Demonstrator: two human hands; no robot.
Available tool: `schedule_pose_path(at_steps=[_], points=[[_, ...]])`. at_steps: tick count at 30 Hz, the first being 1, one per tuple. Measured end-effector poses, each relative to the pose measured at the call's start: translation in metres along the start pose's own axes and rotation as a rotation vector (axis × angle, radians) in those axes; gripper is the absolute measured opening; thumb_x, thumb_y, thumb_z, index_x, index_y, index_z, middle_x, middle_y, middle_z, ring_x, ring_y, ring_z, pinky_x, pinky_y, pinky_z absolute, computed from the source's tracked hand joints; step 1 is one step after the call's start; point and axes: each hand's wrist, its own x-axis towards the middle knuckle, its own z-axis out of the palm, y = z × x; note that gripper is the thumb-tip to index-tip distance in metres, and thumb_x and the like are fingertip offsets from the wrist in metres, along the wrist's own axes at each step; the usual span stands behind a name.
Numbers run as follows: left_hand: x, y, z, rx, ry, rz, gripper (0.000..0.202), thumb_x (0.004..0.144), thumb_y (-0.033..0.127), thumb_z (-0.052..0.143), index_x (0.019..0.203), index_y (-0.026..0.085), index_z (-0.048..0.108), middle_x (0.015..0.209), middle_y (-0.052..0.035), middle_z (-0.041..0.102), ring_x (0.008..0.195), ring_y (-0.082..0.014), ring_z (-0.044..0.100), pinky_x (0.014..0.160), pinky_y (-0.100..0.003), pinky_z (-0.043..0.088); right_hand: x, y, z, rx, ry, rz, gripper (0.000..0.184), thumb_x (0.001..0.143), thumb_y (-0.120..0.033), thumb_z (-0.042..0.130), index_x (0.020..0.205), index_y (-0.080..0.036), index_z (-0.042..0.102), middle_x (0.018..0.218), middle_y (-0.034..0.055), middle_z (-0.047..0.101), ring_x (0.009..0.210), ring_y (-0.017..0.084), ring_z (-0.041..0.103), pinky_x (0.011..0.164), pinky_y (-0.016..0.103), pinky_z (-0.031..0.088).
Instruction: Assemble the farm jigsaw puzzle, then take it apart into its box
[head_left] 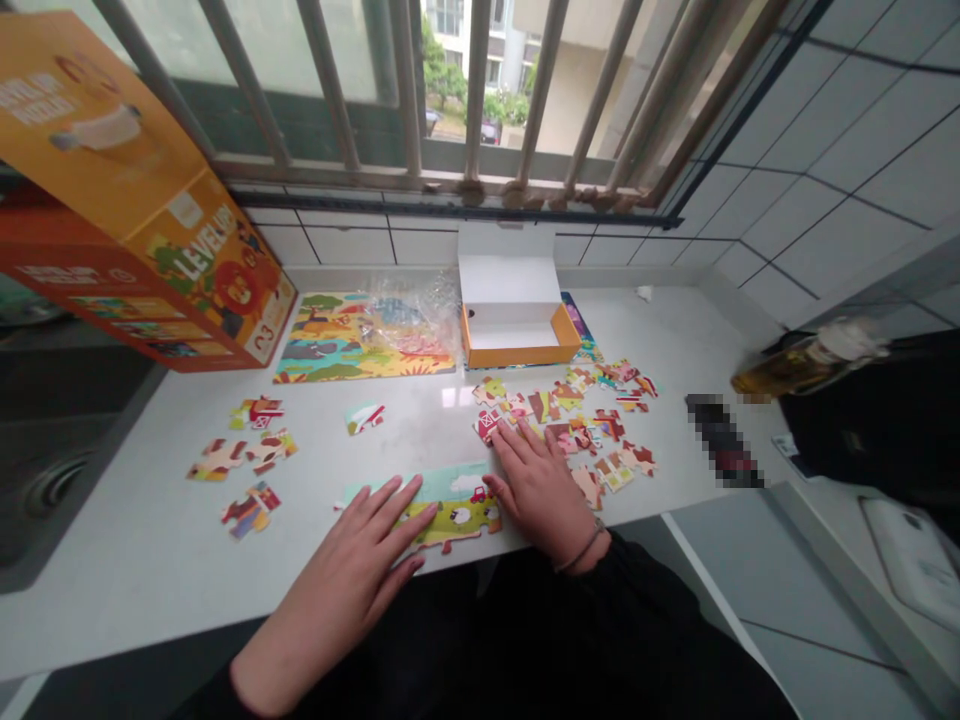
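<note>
A sink (52,480) is recessed at far left, beside the white surface (150,550). An orange puzzle box (150,220) stands at rear left. Small piece clusters (244,455) lie in front of it, well apart from the hands. A completed puzzle (337,345) lies behind them, partly covered by clear plastic wrap (412,315).

The left hand (352,575) lies flat, fingers spread and gripping nothing. Its fingertips touch the left end of the assembled puzzle strip (454,505) at the front edge. The right hand (541,492) lies flat on the strip's right end, fingers extended and gripping nothing, with its fingertips at the loose-piece pile (600,425). An open orange box (517,325) stands behind the pile. A bottle (806,365) lies at far right.
</note>
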Motion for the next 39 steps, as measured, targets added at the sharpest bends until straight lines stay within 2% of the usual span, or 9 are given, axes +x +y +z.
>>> schedule_pose_path(at_steps=[4,9,16,19,23,26,30,33,39], points=[[0.003,0.01,0.003,-0.003,-0.016,-0.002,0.054,0.111,0.036,0.058,0.165,0.037,0.053,0.177,-0.008,0.045,0.159,-0.0355,0.05,0.124,-0.063,0.05,0.009,-0.006,0.006,0.031,0.041,-0.071,0.056,0.113,-0.045,0.057,0.164,-0.022,0.054,0.171,0.0145,0.053,0.164,0.041,0.04,0.129,0.074,0.033],[0.008,0.015,0.005,-0.037,-0.038,-0.079,0.053,0.111,0.036,0.06,0.163,0.036,0.056,0.178,-0.0083,0.044,0.162,-0.0361,0.046,0.128,-0.065,0.045,0.018,-0.015,0.01,0.066,0.065,-0.151,0.059,0.111,-0.045,0.06,0.166,-0.025,0.051,0.172,0.012,0.053,0.162,0.04,0.043,0.129,0.069,0.037],[0.027,0.023,0.003,-0.097,-0.081,-0.125,0.056,0.108,0.036,0.065,0.163,0.033,0.056,0.179,-0.0107,0.041,0.164,-0.0384,0.041,0.131,-0.068,0.039,-0.018,-0.004,0.01,0.025,0.196,-0.073,0.047,0.111,-0.037,0.056,0.156,-0.023,0.061,0.167,0.0152,0.057,0.155,0.04,0.05,0.124,0.064,0.042],[0.034,0.025,0.005,-0.097,-0.094,-0.117,0.058,0.108,0.036,0.064,0.165,0.031,0.054,0.18,-0.0115,0.039,0.165,-0.0394,0.04,0.132,-0.069,0.038,-0.037,0.031,-0.004,-0.036,0.232,-0.027,0.041,0.111,-0.034,0.053,0.148,-0.02,0.067,0.16,0.0161,0.062,0.152,0.038,0.052,0.124,0.059,0.044],[0.039,0.024,0.009,-0.092,-0.081,-0.085,0.055,0.111,0.04,0.059,0.165,0.031,0.054,0.18,-0.0115,0.04,0.166,-0.0392,0.038,0.132,-0.069,0.037,-0.043,0.113,-0.038,-0.184,0.301,0.181,0.039,0.111,-0.031,0.049,0.136,-0.012,0.071,0.136,0.0214,0.074,0.129,0.035,0.067,0.113,0.052,0.049],[0.041,0.024,0.009,-0.096,-0.056,-0.081,0.054,0.111,0.042,0.058,0.164,0.03,0.055,0.178,-0.0118,0.042,0.164,-0.039,0.04,0.132,-0.068,0.037,-0.033,0.183,-0.06,-0.337,0.282,0.384,0.04,0.109,-0.03,0.049,0.128,-0.006,0.074,0.122,0.0262,0.078,0.108,0.035,0.071,0.097,0.048,0.049],[0.04,0.026,0.008,-0.086,-0.039,-0.089,0.053,0.111,0.042,0.058,0.162,0.031,0.057,0.177,-0.0112,0.044,0.162,-0.039,0.044,0.13,-0.068,0.04,-0.006,0.253,-0.073,-0.339,0.149,0.498,0.045,0.108,-0.03,0.057,0.134,0.002,0.074,0.119,0.0333,0.076,0.102,0.032,0.07,0.088,0.044,0.041],[0.038,0.026,0.008,-0.09,-0.019,-0.102,0.051,0.11,0.04,0.058,0.16,0.03,0.059,0.176,-0.0108,0.046,0.16,-0.0384,0.047,0.129,-0.067,0.042,0.012,0.279,-0.074,-0.264,0.071,0.569,0.052,0.1,-0.028,0.073,0.144,-0.001,0.07,0.114,0.0274,0.079,0.088,0.027,0.068,0.079,0.041,0.037],[0.03,0.026,0.008,-0.151,0.087,-0.097,0.035,0.109,0.031,0.058,0.141,0.021,0.069,0.157,-0.0159,0.064,0.144,-0.0349,0.06,0.122,-0.061,0.049,0.024,0.291,-0.073,-0.168,0.072,0.582,0.049,0.094,-0.029,0.082,0.135,-0.003,0.075,0.107,0.0245,0.08,0.069,0.018,0.061,0.072,0.041,0.036]])
